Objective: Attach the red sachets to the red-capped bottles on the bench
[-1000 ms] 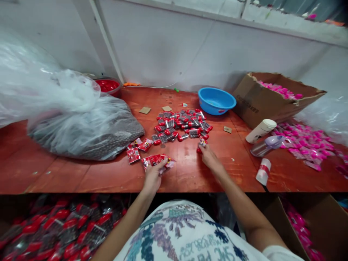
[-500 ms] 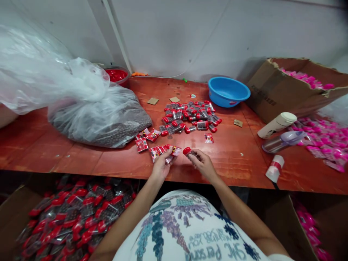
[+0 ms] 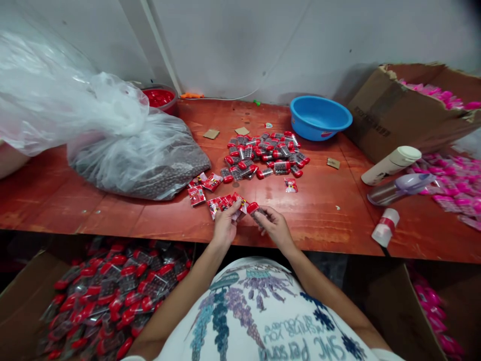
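Between the thumb and fingers of my left hand (image 3: 226, 223) is a red printed packet (image 3: 241, 204), its lower part covered by the fingers. My right hand (image 3: 276, 226) pinches a small clear container with a red cap (image 3: 253, 207) and dark contents; the cap end points at the packet, and I cannot tell whether they touch. More red packets (image 3: 218, 204) lie just left of my left hand, with a few others (image 3: 197, 195) beyond them. Farther back spreads a pile of red-capped containers (image 3: 263, 155). A single red packet (image 3: 290, 185) lies in front of that pile.
A tied plastic bag of dark pellets (image 3: 143, 165) sits at left. A blue basin (image 3: 319, 118), a cardboard box (image 3: 406, 118), a white bottle (image 3: 391, 166) and a clear cup (image 3: 398, 189) stand at right. Below the table edge, a carton (image 3: 22, 296) holds many red-capped containers (image 3: 120, 286).
My right hand has moved slightly left, bringing the red-capped container up close to the packet in my left hand. The view has shifted a little.
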Tool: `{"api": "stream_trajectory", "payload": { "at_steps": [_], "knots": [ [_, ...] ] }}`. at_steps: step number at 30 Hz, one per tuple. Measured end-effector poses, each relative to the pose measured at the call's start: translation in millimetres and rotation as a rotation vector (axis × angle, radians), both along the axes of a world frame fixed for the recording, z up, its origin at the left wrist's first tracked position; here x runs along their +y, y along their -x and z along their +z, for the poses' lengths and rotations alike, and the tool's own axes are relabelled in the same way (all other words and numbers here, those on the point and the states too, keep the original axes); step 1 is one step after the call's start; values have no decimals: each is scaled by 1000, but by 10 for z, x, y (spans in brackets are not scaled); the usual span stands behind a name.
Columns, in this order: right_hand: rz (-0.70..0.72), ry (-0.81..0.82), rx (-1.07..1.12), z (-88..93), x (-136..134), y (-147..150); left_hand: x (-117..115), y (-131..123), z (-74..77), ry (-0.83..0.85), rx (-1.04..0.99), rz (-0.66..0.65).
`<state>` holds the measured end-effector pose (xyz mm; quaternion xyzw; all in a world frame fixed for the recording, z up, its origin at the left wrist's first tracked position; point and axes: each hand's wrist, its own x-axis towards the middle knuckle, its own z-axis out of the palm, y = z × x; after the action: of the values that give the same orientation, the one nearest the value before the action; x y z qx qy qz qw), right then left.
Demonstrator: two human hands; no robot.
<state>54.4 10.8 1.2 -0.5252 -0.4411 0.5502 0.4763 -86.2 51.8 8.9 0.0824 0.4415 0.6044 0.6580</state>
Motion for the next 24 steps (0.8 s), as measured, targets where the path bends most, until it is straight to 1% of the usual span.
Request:
{"api": "stream_trajectory", "payload": {
  "at_steps": [4, 6, 8, 14, 20, 24],
  "knots": [
    [-57, 7, 43, -14, -13, 11, 6, -5, 30, -10, 8, 0],
    [-56, 13, 59, -8, -7, 16, 9, -15, 33, -14, 19, 0],
    [-55, 8, 77, 4, -1, 18, 11, -32, 23, -17, 27, -7],
    [-137, -6, 92, 20, -35, -12, 9, -73, -22, 34, 8, -1],
    [-115, 5, 102, -18, -52, 2, 8, -65, -52, 46, 1, -3],
    [-75, 28, 111, -15, -43, 20, -10, -83, -47, 0, 25, -16]
  ]
}}
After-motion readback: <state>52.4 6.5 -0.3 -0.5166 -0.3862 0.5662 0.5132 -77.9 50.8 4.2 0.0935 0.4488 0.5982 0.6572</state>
